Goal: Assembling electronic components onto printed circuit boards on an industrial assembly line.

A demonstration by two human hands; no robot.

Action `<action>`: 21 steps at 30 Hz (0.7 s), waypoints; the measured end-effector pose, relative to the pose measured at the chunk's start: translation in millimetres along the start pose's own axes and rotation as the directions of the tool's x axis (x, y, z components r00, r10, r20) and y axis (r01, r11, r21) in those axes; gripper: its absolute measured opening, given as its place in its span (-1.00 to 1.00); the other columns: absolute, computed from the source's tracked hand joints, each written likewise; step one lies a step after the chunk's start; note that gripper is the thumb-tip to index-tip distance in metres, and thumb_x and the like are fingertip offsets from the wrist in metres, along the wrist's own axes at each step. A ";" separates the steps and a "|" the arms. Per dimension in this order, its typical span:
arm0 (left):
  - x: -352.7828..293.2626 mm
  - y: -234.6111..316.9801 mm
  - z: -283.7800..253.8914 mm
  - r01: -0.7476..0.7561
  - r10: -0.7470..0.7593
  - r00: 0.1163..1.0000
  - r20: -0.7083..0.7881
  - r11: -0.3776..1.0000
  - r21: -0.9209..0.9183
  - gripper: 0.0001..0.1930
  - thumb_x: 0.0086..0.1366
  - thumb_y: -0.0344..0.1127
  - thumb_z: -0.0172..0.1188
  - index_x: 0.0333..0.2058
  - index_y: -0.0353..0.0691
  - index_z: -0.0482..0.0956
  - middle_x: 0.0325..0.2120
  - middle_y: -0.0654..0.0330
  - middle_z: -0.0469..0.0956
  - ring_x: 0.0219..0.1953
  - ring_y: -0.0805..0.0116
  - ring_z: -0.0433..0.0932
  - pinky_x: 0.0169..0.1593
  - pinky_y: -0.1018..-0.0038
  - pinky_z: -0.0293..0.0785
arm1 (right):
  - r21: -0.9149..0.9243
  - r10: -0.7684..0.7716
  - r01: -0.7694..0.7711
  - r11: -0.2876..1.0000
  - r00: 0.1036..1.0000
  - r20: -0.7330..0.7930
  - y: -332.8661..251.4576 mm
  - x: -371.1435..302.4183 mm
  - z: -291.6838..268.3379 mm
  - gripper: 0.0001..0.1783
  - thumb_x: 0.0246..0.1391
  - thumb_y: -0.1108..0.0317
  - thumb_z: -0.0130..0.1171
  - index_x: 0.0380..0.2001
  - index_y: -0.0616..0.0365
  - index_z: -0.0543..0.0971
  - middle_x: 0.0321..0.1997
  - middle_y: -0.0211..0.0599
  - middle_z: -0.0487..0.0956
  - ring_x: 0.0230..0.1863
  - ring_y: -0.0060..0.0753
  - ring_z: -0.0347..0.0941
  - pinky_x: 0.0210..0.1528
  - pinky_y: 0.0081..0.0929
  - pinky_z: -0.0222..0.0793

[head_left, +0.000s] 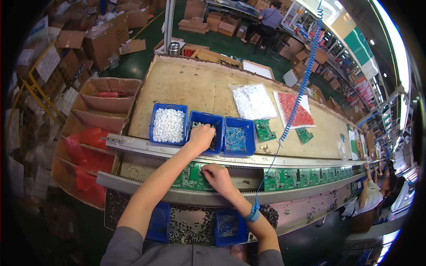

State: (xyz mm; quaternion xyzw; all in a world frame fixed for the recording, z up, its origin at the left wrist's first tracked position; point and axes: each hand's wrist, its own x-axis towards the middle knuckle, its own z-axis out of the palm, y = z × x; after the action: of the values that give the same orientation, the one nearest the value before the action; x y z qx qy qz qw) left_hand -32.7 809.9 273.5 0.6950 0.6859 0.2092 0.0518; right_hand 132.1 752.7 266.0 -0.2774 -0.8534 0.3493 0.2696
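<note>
My left hand [202,136] reaches into the middle blue bin [207,117], which holds dark small parts. Its fingers curl down among them, and the tips are hidden. Below it, my right hand [217,177] is pinched over a green circuit board [188,178] on the rail track; anything between its fingertips is too small to make out. A blue wrist strap [253,213] circles my right wrist. On the left stands a blue bin of white connectors [168,125]; on the right, one of blue-bodied leaded components [236,138].
Several boards [306,177] line the track to the right. Beyond the bins lie a bag of white parts [255,102], a sheet of red parts [295,108] and two loose boards [265,130]. A coiled blue cord [306,75] hangs across. Lower bins [228,227] sit nearest me.
</note>
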 end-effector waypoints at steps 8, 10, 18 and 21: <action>-1.4 -4.1 -1.0 0.021 -0.028 0.994 -0.109 0.998 -0.060 -0.90 0.00 -0.53 0.12 -0.46 -0.27 0.56 -0.41 0.04 0.51 -0.25 0.06 0.51 -0.17 0.24 0.47 | -0.046 0.010 -0.009 0.999 1.000 0.025 -4.1 1.7 -0.6 -0.91 -0.08 0.54 0.16 -0.42 0.23 0.56 -0.42 -0.13 0.57 -0.36 -0.06 0.52 -0.31 -0.29 0.45; -0.7 -4.1 -3.0 -0.004 -0.008 0.988 -0.153 0.997 -0.077 -0.89 0.01 -0.56 0.09 -0.44 -0.29 0.53 -0.39 0.03 0.49 -0.27 0.09 0.51 -0.18 0.26 0.50 | -0.056 0.013 -0.011 0.998 1.000 0.028 -3.1 1.0 -0.1 -0.90 -0.09 0.53 0.16 -0.42 0.22 0.55 -0.41 -0.13 0.57 -0.35 -0.05 0.52 -0.32 -0.30 0.45; 1.1 -0.7 -7.0 -0.014 -0.038 0.966 -0.257 0.980 -0.197 -0.91 0.12 -0.49 0.07 -0.40 -0.25 0.55 -0.39 0.10 0.48 -0.26 0.10 0.52 -0.19 0.26 0.46 | -0.068 -0.076 0.072 0.995 0.996 -0.046 -2.1 -2.8 9.6 -0.90 -0.10 0.54 0.16 -0.42 0.23 0.53 -0.45 -0.15 0.53 -0.38 -0.06 0.50 -0.34 -0.26 0.42; 0.3 0.9 -8.1 -0.026 -0.037 0.958 -0.286 0.977 -0.212 -0.89 0.13 -0.49 0.08 -0.37 -0.25 0.56 -0.37 0.10 0.48 -0.27 0.09 0.52 -0.19 0.25 0.47 | -0.091 -0.120 0.111 0.990 0.989 -0.092 0.9 -4.9 16.2 -0.91 -0.11 0.55 0.16 -0.44 0.22 0.53 -0.47 -0.16 0.52 -0.40 -0.07 0.49 -0.36 -0.26 0.41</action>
State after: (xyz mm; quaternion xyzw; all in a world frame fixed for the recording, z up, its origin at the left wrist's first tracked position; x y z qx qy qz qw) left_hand -34.8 808.5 281.2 0.6457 0.6616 0.3803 0.0263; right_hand 125.2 742.8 254.1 -0.2555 -0.8682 0.2822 0.3183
